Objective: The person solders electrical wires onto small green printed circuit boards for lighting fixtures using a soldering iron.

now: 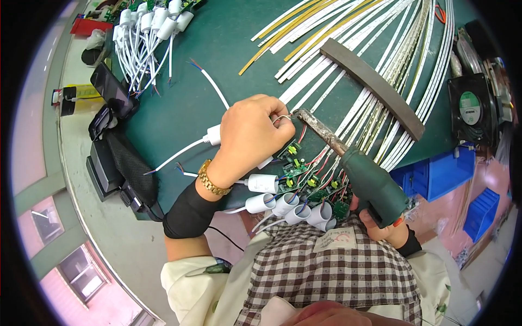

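My left hand (250,130) is closed in a pinch on a thin wire (280,117) that loops out by the fingertips. It lies over white cable with a plastic cap (213,135). My right hand (376,227) grips a soldering iron with a dark green pistol-shaped body (372,182); that body hides most of the fingers. The scorched metal barrel (323,130) points up and left, its tip close to my left fingertips. What the tip touches is too small to tell. Below my hands lie small green circuit boards (296,168) with thin wires and several white lamp caps (262,183).
Long white and yellow light strips (321,70) fan across the green table mat (217,32), under a dark curved bar (375,87). Capped white cables (147,32) are bunched at the far left. A black fan (472,108) stands right; blue bins (448,171) sit below the table edge.
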`<state>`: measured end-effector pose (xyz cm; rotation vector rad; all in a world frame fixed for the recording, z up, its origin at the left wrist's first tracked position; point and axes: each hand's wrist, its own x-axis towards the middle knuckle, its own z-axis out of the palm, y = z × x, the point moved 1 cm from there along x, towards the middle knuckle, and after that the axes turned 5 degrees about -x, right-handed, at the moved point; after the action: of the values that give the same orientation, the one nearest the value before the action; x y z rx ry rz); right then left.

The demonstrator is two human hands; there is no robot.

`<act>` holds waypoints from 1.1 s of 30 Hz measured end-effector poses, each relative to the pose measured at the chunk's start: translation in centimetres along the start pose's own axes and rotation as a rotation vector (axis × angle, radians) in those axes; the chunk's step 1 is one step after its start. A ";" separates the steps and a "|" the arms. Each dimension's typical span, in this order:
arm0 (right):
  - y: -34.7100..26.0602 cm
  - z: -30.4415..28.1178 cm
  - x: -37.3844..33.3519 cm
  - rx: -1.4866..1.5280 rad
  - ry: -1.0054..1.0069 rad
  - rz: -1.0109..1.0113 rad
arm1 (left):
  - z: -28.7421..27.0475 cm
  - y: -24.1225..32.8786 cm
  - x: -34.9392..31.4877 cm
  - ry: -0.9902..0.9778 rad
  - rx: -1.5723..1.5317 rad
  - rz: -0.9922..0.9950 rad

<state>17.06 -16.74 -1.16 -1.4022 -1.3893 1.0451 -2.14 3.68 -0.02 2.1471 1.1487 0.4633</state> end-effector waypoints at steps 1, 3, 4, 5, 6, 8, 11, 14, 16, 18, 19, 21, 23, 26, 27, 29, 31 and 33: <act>-0.4 -0.1 0.3 -0.022 -0.005 0.019 | 0.0 0.0 0.0 0.002 0.001 0.002; -0.3 -0.1 0.2 -0.045 -0.014 0.039 | 0.0 -0.1 0.0 0.005 0.001 0.002; 0.2 -0.1 -0.2 -0.029 -0.008 0.007 | 0.0 -0.1 0.0 0.004 0.006 0.001; 0.6 0.0 -0.6 -0.013 -0.002 -0.024 | 0.0 -0.1 0.0 0.004 0.011 0.000; 0.9 0.1 -1.2 -0.016 -0.003 -0.022 | 0.0 0.0 0.1 0.005 0.007 -0.001; 1.2 0.5 -2.1 0.162 0.017 0.147 | 0.0 -0.1 0.1 0.010 0.005 0.013; 0.1 0.2 -1.5 0.248 0.029 0.229 | 0.1 -0.1 0.1 0.005 -0.013 -0.005; 0.4 0.0 -1.4 0.367 0.096 0.116 | -0.1 0.0 0.1 0.004 -0.003 0.003; 0.7 0.0 -1.1 0.393 0.118 0.110 | -0.1 0.0 0.0 0.001 -0.006 -0.003; 0.7 0.0 -0.9 0.419 0.141 0.104 | 0.0 -0.1 0.1 -0.003 -0.011 -0.007; 0.6 0.1 -0.7 0.433 0.177 0.143 | -0.1 -0.2 0.1 0.000 -0.006 0.001; 0.6 0.1 -0.6 0.449 0.212 0.181 | -0.1 -0.1 0.1 0.004 0.000 0.008; 0.7 0.1 -0.5 0.475 0.222 0.194 | -0.2 0.0 0.1 -0.007 -0.009 -0.002; 0.5 0.0 -0.3 0.467 0.219 0.225 | -0.2 -0.1 0.2 -0.003 -0.008 0.004; 0.6 0.0 -0.3 0.468 0.219 0.226 | -0.2 -0.1 0.2 -0.004 -0.007 0.003; 0.5 0.0 -0.4 0.476 0.206 0.224 | -0.3 0.0 0.2 -0.010 -0.017 -0.011; 0.5 0.0 -0.4 0.504 0.217 0.233 | -0.3 0.0 0.2 -0.008 -0.008 -0.002; 0.7 0.1 -0.3 0.530 0.228 0.242 | -0.3 0.0 0.2 -0.006 0.001 0.007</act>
<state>17.17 -17.08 -1.87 -1.2552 -0.7153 1.2514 -2.20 3.97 0.16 2.1532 1.1382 0.4589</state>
